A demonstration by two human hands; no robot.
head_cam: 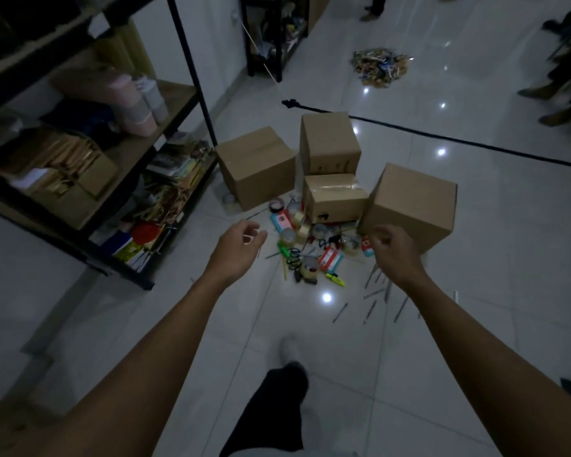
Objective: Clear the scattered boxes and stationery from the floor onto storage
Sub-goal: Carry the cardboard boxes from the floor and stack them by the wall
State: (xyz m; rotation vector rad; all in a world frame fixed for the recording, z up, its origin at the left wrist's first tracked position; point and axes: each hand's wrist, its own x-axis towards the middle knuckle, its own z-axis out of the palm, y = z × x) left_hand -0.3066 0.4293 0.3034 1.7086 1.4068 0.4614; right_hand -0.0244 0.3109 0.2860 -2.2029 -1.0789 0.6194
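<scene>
Boxes (320, 179), stationery (307, 245) on glossy tiled floor (475, 225); both grips loosely curled, empty.

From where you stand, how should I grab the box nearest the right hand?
Take the right box with both hands on its opposite side walls, coming from above and in front. It sits tilted and looks too wide for one hand; both hands hover empty, the right hand nearest.

Four boxes (330, 179) behind stationery (307, 245), shelf (89, 153) at left.
</scene>
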